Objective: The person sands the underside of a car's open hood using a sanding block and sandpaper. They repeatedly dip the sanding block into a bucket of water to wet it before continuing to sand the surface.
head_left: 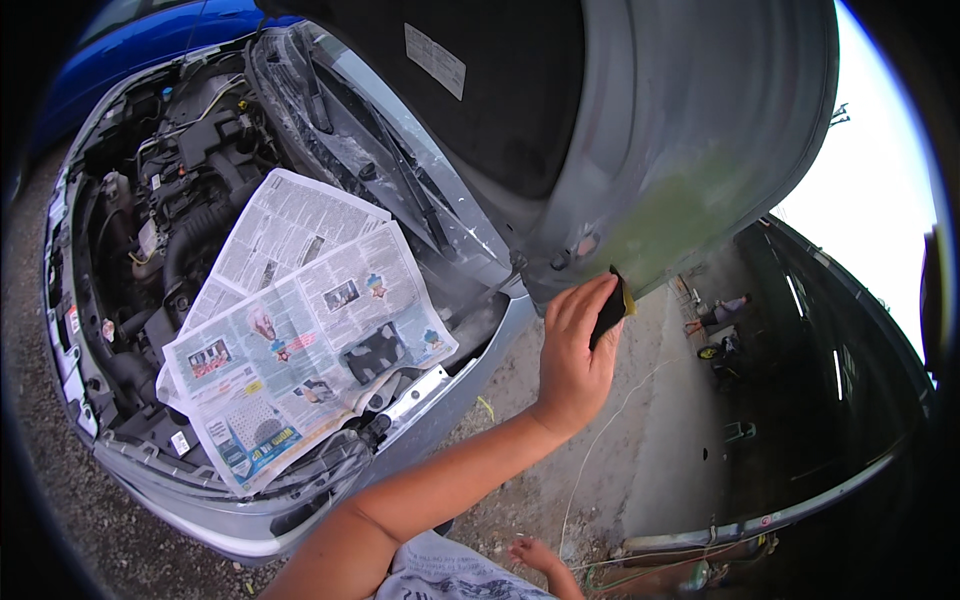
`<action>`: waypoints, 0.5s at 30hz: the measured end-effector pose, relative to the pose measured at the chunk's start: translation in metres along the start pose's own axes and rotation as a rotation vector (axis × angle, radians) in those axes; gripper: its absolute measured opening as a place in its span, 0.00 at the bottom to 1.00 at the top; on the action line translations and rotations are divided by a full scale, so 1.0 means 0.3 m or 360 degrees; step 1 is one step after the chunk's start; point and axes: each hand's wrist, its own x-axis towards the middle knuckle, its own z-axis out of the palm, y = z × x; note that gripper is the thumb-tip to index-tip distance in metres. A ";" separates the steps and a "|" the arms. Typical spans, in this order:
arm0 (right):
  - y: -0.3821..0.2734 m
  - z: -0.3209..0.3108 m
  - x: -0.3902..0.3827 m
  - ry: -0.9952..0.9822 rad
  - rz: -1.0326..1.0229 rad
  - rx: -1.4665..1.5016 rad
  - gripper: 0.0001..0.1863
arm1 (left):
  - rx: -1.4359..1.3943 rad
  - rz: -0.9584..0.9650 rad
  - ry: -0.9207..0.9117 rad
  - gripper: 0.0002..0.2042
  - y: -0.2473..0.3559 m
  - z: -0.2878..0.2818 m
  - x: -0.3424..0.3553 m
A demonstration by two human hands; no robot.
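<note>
My left hand (578, 350) is raised at the lower edge of the car's open grey hood (710, 110). Pinched between its thumb and fingers is a folded piece of sandpaper (611, 318), black with a yellowish edge. The sandpaper is at the hood's corner, below a dull greenish patch (680, 225) on the inner surface; whether it touches there I cannot tell. Low in the view, my right hand (533, 552) hangs near my shirt, fingers loosely apart, with nothing visible in it.
Spread newspapers (310, 350) cover part of the engine bay (190, 170). A silver fender (460, 400) lies left of my arm. A blue car (150, 50) stands beyond. A pale cord (610, 430) runs over the concrete. Another person (725, 312) is in the dark building at right.
</note>
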 end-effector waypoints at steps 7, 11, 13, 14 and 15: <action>0.031 0.162 -0.111 -0.0118 0.0313 -0.0015 0.20 | -0.0022 -0.0014 0.0001 0.17 -0.036 -0.008 -0.009; 0.079 0.220 -0.079 -0.0143 0.0280 -0.0253 0.23 | -0.0381 -0.0315 0.0035 0.16 0.021 -0.014 0.007; 0.095 0.254 -0.050 -0.0165 0.0231 -0.0404 0.25 | -0.0404 -0.0345 -0.0010 0.16 0.033 -0.028 0.018; 0.117 0.272 -0.043 -0.0177 0.0213 -0.0501 0.26 | -0.0428 -0.0366 -0.0038 0.15 0.034 -0.031 0.018; 0.135 0.287 -0.031 -0.0188 0.0167 -0.0640 0.28 | -0.0368 -0.0327 -0.0041 0.15 0.017 -0.038 0.015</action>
